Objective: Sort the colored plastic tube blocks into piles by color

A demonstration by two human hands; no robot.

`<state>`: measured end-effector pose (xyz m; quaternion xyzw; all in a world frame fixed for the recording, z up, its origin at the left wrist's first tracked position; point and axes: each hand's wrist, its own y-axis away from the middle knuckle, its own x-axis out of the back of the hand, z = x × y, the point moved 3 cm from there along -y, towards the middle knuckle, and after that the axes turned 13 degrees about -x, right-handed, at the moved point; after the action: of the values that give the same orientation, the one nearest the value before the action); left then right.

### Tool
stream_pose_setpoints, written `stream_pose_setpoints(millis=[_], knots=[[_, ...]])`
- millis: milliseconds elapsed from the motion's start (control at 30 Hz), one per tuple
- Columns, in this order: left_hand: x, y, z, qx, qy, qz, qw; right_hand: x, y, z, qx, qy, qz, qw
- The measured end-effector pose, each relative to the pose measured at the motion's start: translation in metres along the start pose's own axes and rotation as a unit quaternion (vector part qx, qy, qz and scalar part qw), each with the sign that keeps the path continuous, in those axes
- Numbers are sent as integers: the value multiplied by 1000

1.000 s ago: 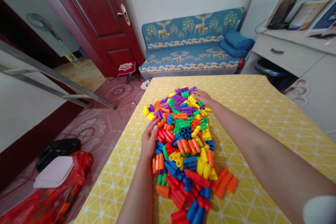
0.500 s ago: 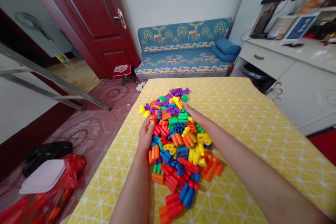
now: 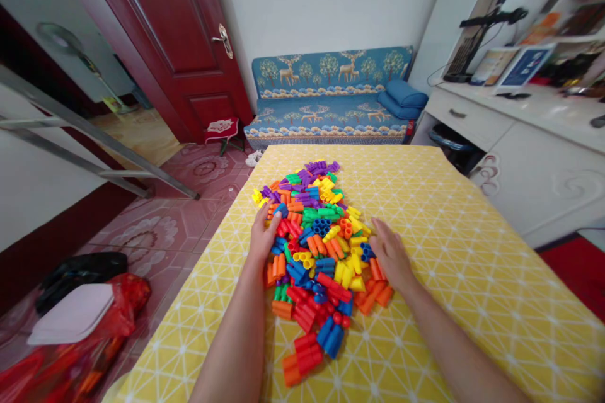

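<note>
A heap of plastic tube-shaped building blocks (image 3: 326,228) in red, orange, yellow, green, blue and purple lies on the yellow tablecloth (image 3: 416,201). At the heap's left edge rests my left hand (image 3: 263,236), thumb and fingers apart, close to a blue block (image 3: 281,209); its fingertips are partly hidden among the blocks. On the opposite side my right hand (image 3: 391,255) is open, its fingers stretched toward blue and orange blocks at the heap's right edge. Nearest me lie a blue block (image 3: 330,337) and a red block (image 3: 309,352).
A blue patterned sofa (image 3: 326,116) stands beyond the table, with a red stool (image 3: 221,131) beside it. A white cabinet (image 3: 534,170) is at the right. Left of the table are a metal ladder (image 3: 137,173) and red bags (image 3: 127,305) on the floor.
My right hand has drawn back toward me from the far part of the heap to its right side. My left hand stays at the left edge, and a blue block now shows by its thumb.
</note>
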<state>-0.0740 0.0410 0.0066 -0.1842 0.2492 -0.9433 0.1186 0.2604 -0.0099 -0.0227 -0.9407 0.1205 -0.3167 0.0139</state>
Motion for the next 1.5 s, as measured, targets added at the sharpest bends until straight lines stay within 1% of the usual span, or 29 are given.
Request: stream_pose_setpoints(millis=[100,167,233,300,333,400,467,500,533,567,600,633,667,700,733,767,800,867,933,1000,1033,1100,1167,1233,1300,1367,1400,1433,1500], knots=[[-2,-11,23,-40,-46,-51,997,-17,4,-15,70,23,-26,997],[-11,-18,41,-72,-88,-107,988,-21,6,-28,101,19,-45,994],[-27,-25,56,-106,-135,-153,973,-21,8,-36,121,18,-53,991],[-49,-32,68,-137,-160,-198,957,-19,9,-40,137,21,-61,988],[-61,-36,72,-142,-165,-223,950,-18,9,-40,143,20,-65,987],[-82,-42,78,-127,-173,-282,935,-17,10,-38,148,15,-72,986],[-92,-48,85,-117,-161,-336,921,-16,11,-37,144,5,-78,987],[-92,-50,90,-126,-138,-352,917,-16,11,-37,139,-3,-83,987],[-87,-51,95,-141,-104,-353,919,-15,12,-37,135,-14,-87,987],[-78,-51,98,-155,-66,-338,926,-14,13,-38,131,-28,-90,987],[-66,-50,99,-154,-36,-296,942,-12,14,-39,129,-46,-92,986],[-50,-47,96,-135,-24,-231,963,-10,15,-41,129,-65,-92,985],[-33,-42,90,-110,-26,-151,982,-9,15,-43,130,-86,-89,984],[-17,-34,80,-83,-39,-71,993,-7,16,-45,132,-105,-85,982],[-2,-25,69,-50,-55,2,997,-6,16,-46,132,-121,-79,981],[9,-14,57,-14,-66,56,996,-5,16,-48,132,-133,-73,980],[16,-4,44,21,-67,75,995,-5,15,-49,131,-140,-66,979],[18,10,23,66,-40,66,995,-5,15,-50,127,-143,-53,980],[12,16,13,63,-14,39,997,-5,15,-49,122,-137,-38,982],[4,15,15,29,-21,11,999,-5,15,-48,120,-130,-29,984],[0,13,18,6,-41,-6,999,-5,15,-47,122,-123,-34,984],[-7,9,27,-39,-97,-59,993,-6,16,-48,138,-101,-73,983],[-11,9,32,-67,-139,-107,982,-8,19,-50,159,-72,-126,976],[-11,9,33,-71,-156,-125,977,-8,24,-55,176,-48,-159,970],[-10,10,31,-65,-161,-118,978,-6,27,-60,194,-36,-162,967],[-8,11,28,-60,-162,-108,979,-3,23,-63,210,-45,-131,968],[-8,11,27,-60,-161,-104,980,-1,16,-62,210,-58,-101,971],[-7,11,27,-61,-159,-101,980,1,6,-60,201,-73,-64,975],[-7,11,26,-61,-158,-96,981,2,-22,-51,156,-93,15,983]])
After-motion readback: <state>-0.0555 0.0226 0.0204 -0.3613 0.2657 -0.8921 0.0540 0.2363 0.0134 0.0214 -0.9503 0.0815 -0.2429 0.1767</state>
